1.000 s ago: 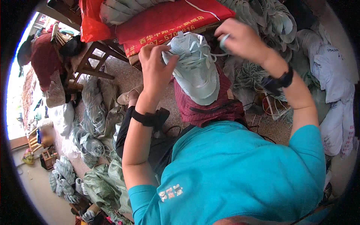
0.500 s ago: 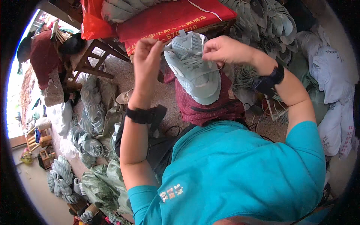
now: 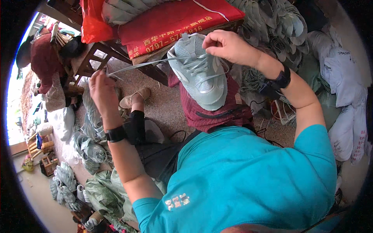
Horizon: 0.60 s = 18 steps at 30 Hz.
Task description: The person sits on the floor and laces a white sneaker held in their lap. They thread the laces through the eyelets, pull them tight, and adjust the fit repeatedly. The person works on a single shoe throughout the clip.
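Note:
A pale grey-green sneaker upper [image 3: 200,83] with mesh panels rests across my lap on dark red striped cloth [image 3: 217,112], its toe toward me. Laces run criss-cross over its tongue. One shoelace [image 3: 145,64] stretches taut from the upper's eyelets out to the left. My left hand [image 3: 104,91] is closed on that lace's far end. Beside the upper's right collar, my right hand [image 3: 229,47] is closed in a pinch; what sits between its fingertips is hidden. A thin lace loop shows just below that hand.
A wooden table [image 3: 155,70] under a red printed bag [image 3: 171,29] stands just ahead. Bundled uppers [image 3: 272,23] hang at the far right, near white sacks [image 3: 344,77]. More bundles [image 3: 89,149] lie on the left floor. Another person's shoe [image 3: 135,98] shows left of my lap.
My left hand has moved away from the upper to the left and nearer me, drawing the shoelace out straight. My right hand has shifted slightly up and left. Another person's leg now shows.

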Available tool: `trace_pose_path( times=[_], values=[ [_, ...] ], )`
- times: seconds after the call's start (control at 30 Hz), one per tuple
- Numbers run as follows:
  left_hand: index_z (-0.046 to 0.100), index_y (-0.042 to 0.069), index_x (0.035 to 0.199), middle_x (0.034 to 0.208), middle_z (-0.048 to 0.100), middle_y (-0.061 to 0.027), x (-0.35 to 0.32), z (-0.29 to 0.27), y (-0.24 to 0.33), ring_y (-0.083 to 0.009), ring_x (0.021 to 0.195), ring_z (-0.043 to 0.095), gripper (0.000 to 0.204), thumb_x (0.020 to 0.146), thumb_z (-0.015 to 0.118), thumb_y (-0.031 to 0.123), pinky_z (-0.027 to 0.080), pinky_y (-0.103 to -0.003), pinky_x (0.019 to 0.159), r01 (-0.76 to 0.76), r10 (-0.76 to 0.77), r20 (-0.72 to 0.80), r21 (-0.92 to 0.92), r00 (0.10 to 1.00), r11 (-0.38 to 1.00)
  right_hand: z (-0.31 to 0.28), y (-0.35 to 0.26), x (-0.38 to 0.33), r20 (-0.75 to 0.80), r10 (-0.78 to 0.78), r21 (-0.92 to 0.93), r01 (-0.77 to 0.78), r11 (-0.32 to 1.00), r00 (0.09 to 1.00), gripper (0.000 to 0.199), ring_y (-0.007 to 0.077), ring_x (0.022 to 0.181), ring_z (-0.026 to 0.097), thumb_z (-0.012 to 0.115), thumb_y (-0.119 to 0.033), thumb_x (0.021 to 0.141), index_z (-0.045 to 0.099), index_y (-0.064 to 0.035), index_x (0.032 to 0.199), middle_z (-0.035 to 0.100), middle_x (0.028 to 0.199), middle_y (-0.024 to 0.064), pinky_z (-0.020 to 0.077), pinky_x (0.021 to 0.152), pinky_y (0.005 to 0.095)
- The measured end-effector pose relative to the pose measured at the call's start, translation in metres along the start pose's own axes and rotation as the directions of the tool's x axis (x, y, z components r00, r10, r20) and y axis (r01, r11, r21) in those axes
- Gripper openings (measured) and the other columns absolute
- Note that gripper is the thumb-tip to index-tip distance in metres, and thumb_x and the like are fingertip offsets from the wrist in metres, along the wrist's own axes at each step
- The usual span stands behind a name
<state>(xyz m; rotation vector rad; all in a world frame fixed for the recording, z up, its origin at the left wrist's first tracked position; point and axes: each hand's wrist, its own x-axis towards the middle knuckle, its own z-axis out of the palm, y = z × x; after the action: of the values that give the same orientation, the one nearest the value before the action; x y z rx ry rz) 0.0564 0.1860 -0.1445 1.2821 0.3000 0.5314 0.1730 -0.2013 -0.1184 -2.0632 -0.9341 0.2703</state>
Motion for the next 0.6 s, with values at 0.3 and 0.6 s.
trace_pose_path(
  times=[0.3,0.6],
  values=[
    [0.062,0.003,0.105,0.098,0.054,-0.0062,-0.07,0.115,-0.034,-0.0108,0.073,0.052,0.026,0.081,0.07,0.004,0.045,-0.025,0.064,-0.521,0.348,0.388,0.62,0.854,0.587,0.004,-0.017,0.007,0.037,-0.109,-0.349,0.115,0.93,0.993,0.013,0.0354,0.089,0.061,0.059,-0.016,0.083,0.057,-0.005,0.09,0.059,0.092,0.0147,0.0485,0.078,0.0443],
    [0.055,0.001,0.095,0.084,0.054,-0.0062,-0.074,0.127,-0.057,-0.0096,0.063,0.051,0.018,0.084,0.068,0.007,0.045,-0.025,0.055,-0.283,0.101,0.367,0.486,0.925,0.827,-0.002,-0.017,0.0,0.102,-0.128,-0.324,0.155,0.933,0.986,0.018,0.0314,0.081,0.061,0.063,-0.012,0.081,0.055,-0.0014,0.092,0.059,0.089,0.0145,0.0474,0.069,0.0403]
  ],
)
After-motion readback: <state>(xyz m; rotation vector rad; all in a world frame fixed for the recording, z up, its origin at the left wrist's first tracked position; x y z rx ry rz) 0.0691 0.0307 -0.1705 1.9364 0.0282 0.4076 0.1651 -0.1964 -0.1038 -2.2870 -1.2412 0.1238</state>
